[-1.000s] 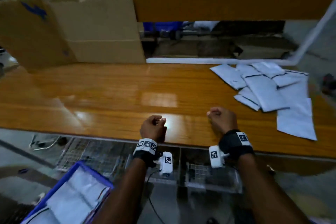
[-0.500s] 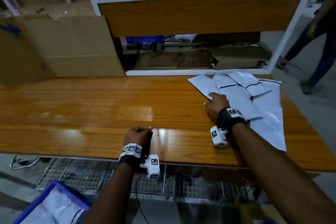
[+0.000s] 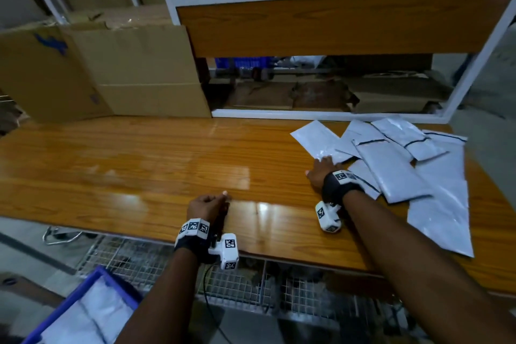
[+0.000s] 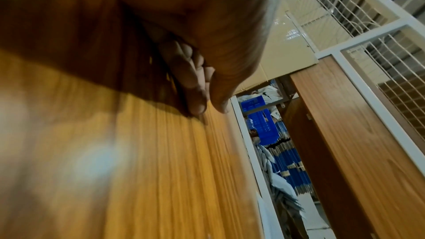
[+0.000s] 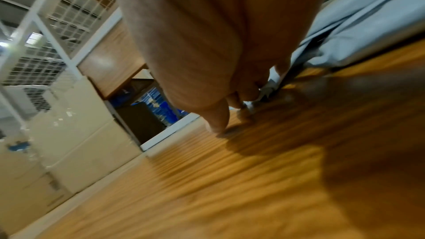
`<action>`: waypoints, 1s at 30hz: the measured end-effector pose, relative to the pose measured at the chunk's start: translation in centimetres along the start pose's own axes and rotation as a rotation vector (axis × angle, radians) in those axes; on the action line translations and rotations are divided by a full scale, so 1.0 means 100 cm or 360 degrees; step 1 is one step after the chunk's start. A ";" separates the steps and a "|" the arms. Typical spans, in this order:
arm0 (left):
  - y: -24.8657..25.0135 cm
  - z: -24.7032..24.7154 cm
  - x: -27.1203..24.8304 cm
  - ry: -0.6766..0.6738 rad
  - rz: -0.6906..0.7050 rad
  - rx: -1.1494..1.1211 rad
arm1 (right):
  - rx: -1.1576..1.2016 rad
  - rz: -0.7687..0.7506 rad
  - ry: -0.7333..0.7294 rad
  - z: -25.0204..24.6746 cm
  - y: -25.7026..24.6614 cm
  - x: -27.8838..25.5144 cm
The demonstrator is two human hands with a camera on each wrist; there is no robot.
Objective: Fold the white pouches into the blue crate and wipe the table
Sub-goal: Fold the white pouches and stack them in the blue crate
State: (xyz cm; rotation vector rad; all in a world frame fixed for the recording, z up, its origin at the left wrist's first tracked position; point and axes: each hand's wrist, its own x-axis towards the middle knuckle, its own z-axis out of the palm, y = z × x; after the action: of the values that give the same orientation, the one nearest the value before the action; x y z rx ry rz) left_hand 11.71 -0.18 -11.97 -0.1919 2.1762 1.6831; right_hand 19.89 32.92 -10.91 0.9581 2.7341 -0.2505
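Observation:
Several white pouches lie in a loose overlapping pile on the right side of the wooden table. My right hand is at the pile's near-left edge. In the right wrist view, this right hand curls its fingertips onto the corner of the nearest pouch, and the thumb touches the wood beside it. My left hand rests as an empty fist near the table's front edge, its fingers curled in. The blue crate sits low at the front left, below the table, with folded white pouches inside.
Cardboard boxes stand against the back left of the table. A white-framed shelf with a wooden panel rises behind it. A wire mesh rack lies under the table's front edge.
My right hand opened from a fist at the front edge and moved forward and right onto the pouch pile. My left hand stayed fisted near the front edge.

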 end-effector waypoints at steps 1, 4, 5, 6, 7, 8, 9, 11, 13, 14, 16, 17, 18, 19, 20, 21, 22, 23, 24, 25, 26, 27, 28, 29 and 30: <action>-0.003 -0.002 0.004 -0.0008 -0.0043 -0.0063 | -0.0015 -0.0024 -0.0028 0.001 -0.011 -0.005; -0.007 -0.005 0.014 -0.0049 -0.0109 -0.0105 | -0.0018 -0.0157 -0.0103 0.006 -0.047 -0.021; -0.007 -0.004 0.014 -0.0051 -0.0100 -0.0101 | -0.0003 -0.0219 -0.0105 0.010 -0.059 -0.026; -0.008 -0.006 0.015 -0.0054 -0.0085 -0.0115 | 0.0014 -0.0288 -0.0089 0.015 -0.069 -0.034; -0.005 -0.006 0.011 -0.0059 -0.0080 -0.0128 | 0.0033 -0.0361 -0.0063 0.018 -0.079 -0.042; -0.003 -0.007 0.008 -0.0058 -0.0089 -0.0136 | 0.0072 -0.0431 -0.0054 0.020 -0.087 -0.051; -0.002 -0.008 0.006 -0.0065 -0.0091 -0.0152 | 0.0139 -0.0479 -0.0052 0.021 -0.094 -0.057; 0.000 -0.008 0.002 -0.0063 -0.0077 -0.0235 | 0.0255 -0.0512 -0.0047 0.019 -0.099 -0.061; 0.001 -0.008 0.000 -0.0056 -0.0060 -0.0261 | 0.0232 -0.0502 0.0096 0.009 -0.095 -0.057; 0.002 -0.009 0.000 -0.0061 -0.0053 -0.0226 | 0.0221 -0.0461 0.0179 0.004 -0.090 -0.055; 0.005 -0.009 -0.005 -0.0069 -0.0026 -0.0131 | 0.0149 -0.0384 0.0166 0.001 -0.077 -0.053; 0.006 -0.009 -0.005 -0.0061 -0.0003 -0.0097 | 0.0080 -0.0365 0.0089 0.003 -0.074 -0.054; 0.006 -0.011 -0.004 -0.0061 0.0005 -0.0067 | 0.0022 -0.0364 0.0010 0.007 -0.071 -0.057; 0.007 -0.011 -0.003 -0.0066 0.0010 -0.0048 | -0.0015 -0.0375 -0.0023 0.011 -0.072 -0.060; 0.007 -0.012 -0.002 -0.0064 0.0027 -0.0017 | -0.0026 -0.0402 -0.0023 0.016 -0.072 -0.064; 0.007 -0.012 0.001 -0.0059 0.0051 0.0030 | -0.0026 -0.0429 -0.0005 0.019 -0.075 -0.069; 0.007 -0.013 0.003 -0.0052 0.0063 0.0107 | -0.0010 -0.0461 0.0021 0.022 -0.078 -0.076; 0.008 -0.012 0.004 -0.0051 0.0071 0.0185 | 0.0020 -0.0495 0.0042 0.023 -0.081 -0.083; 0.010 -0.012 0.004 -0.0069 0.0081 0.0253 | 0.0083 -0.0529 0.0060 0.027 -0.084 -0.090; 0.013 -0.010 0.003 -0.0106 0.0094 0.0301 | 0.0179 -0.0542 0.0061 0.030 -0.087 -0.098; 0.017 -0.007 0.000 -0.0151 0.0111 0.0353 | 0.0282 -0.0538 0.0065 0.032 -0.089 -0.107; 0.019 -0.003 -0.002 -0.0192 0.0152 0.0432 | 0.0366 -0.0527 0.0072 0.033 -0.090 -0.114; 0.020 0.002 -0.005 -0.0221 0.0219 0.0544 | 0.0428 -0.0522 0.0079 0.036 -0.090 -0.119; 0.020 0.007 -0.006 -0.0230 0.0279 0.0660 | 0.0489 -0.0514 0.0080 0.037 -0.089 -0.123; 0.018 0.012 -0.008 -0.0217 0.0312 0.0745 | 0.0568 -0.0494 0.0087 0.039 -0.087 -0.125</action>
State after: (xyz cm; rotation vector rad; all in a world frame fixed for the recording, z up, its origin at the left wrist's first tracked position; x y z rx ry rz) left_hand 12.09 1.38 -10.25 0.2627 2.4687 1.1849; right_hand 24.47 17.88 -10.53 0.6133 2.9399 -0.7997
